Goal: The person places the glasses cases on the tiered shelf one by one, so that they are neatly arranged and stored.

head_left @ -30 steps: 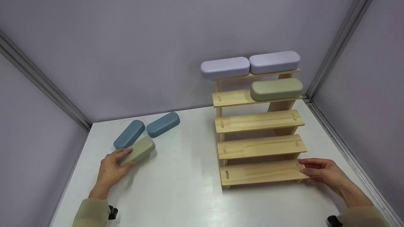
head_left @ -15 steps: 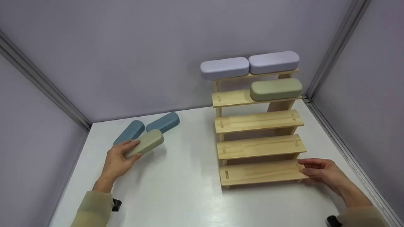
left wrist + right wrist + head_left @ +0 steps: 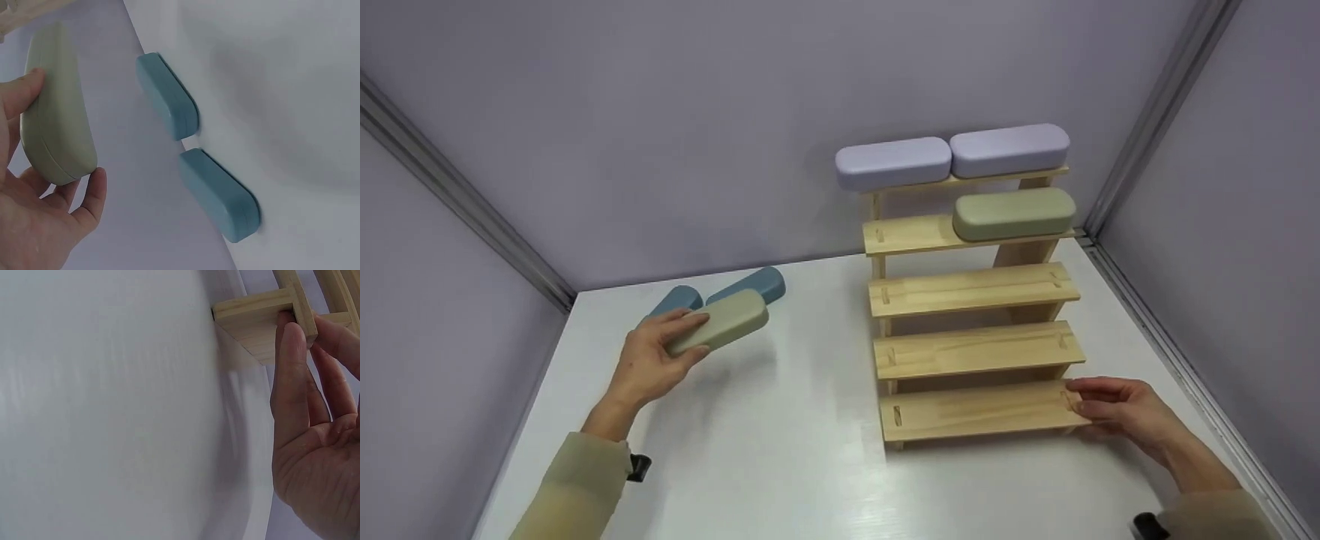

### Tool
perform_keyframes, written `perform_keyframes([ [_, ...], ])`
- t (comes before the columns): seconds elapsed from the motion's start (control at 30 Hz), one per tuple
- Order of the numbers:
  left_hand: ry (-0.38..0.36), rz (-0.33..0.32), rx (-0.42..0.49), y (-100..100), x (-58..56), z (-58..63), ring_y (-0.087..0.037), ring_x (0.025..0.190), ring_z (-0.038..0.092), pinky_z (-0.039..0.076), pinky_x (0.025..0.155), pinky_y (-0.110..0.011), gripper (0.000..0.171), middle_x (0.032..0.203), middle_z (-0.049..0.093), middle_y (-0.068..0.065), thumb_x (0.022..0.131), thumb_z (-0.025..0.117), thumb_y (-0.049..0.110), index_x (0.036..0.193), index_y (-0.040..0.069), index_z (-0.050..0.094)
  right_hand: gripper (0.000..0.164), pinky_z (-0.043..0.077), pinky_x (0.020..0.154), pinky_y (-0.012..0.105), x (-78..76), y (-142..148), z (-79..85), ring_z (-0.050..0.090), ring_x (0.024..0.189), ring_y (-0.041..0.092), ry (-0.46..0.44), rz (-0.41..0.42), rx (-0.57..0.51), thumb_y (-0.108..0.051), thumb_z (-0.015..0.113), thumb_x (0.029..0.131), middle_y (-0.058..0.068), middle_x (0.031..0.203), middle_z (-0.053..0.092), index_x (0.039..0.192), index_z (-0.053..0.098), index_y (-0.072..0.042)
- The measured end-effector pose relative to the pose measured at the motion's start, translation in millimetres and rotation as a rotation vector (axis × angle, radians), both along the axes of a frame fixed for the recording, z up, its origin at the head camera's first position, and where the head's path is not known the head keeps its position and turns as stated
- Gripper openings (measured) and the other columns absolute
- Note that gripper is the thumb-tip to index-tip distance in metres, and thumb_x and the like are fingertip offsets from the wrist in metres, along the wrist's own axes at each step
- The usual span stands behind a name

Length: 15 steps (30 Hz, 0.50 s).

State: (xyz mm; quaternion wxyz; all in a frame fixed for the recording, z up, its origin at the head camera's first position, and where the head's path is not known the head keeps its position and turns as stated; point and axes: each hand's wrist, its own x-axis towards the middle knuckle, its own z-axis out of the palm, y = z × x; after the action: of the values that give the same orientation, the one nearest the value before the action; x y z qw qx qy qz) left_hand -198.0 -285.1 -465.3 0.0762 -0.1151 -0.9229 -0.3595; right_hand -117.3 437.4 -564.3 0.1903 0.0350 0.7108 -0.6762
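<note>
My left hand [image 3: 656, 364] grips the near end of a pale green glasses case [image 3: 724, 321], thumb on one side and fingers on the other. The case is held above the table, its shadow below. In the left wrist view the green case [image 3: 59, 107] shows a seam along its side. Two blue glasses cases lie on the table behind it, one blue case [image 3: 679, 298] partly hidden by the hand, the other blue case [image 3: 765, 283] partly behind the green one. My right hand [image 3: 1132, 416] pinches the right end of the lowest step of a wooden tiered rack [image 3: 975, 412].
Two lilac cases, a left one [image 3: 894, 163] and a right one [image 3: 1011, 150], sit on the rack's top step. Another green case [image 3: 1016, 214] occupies the right of the second step. Panel walls enclose the white table [image 3: 795, 465] at the back and sides.
My left hand has carried the green case up and to the right, away from the table's left side and across the blue cases in view. My right hand stays on the rack.
</note>
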Motion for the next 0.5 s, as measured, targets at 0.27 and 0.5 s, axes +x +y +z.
perform_keyframes([
  [0.27,0.006,-0.029,0.021,16,-7.4,19.9,-0.045,0.148,0.06,0.055,0.115,-0.064,0.05,0.163,0.064,-0.02,0.098,0.088,0.016,0.147,0.02,0.077,0.037,0.069,0.085,0.028,-1.2,1,-0.5,0.08,0.103,0.002,-0.017,0.017,0.015,-0.004,0.071,0.108,-0.024,0.119,0.083,0.129,0.085,-0.031],
  [0.5,0.063,-0.092,-0.04,31,-16.2,34.7,-0.043,0.141,0.065,0.058,0.108,-0.061,0.05,0.156,0.07,-0.018,0.094,0.09,0.012,0.143,0.017,0.079,0.037,0.069,0.085,0.028,-0.7,1,0.9,0.08,0.103,0.003,-0.021,0.012,-0.009,-0.002,0.07,0.108,-0.024,0.121,0.083,0.127,0.085,-0.029],
])
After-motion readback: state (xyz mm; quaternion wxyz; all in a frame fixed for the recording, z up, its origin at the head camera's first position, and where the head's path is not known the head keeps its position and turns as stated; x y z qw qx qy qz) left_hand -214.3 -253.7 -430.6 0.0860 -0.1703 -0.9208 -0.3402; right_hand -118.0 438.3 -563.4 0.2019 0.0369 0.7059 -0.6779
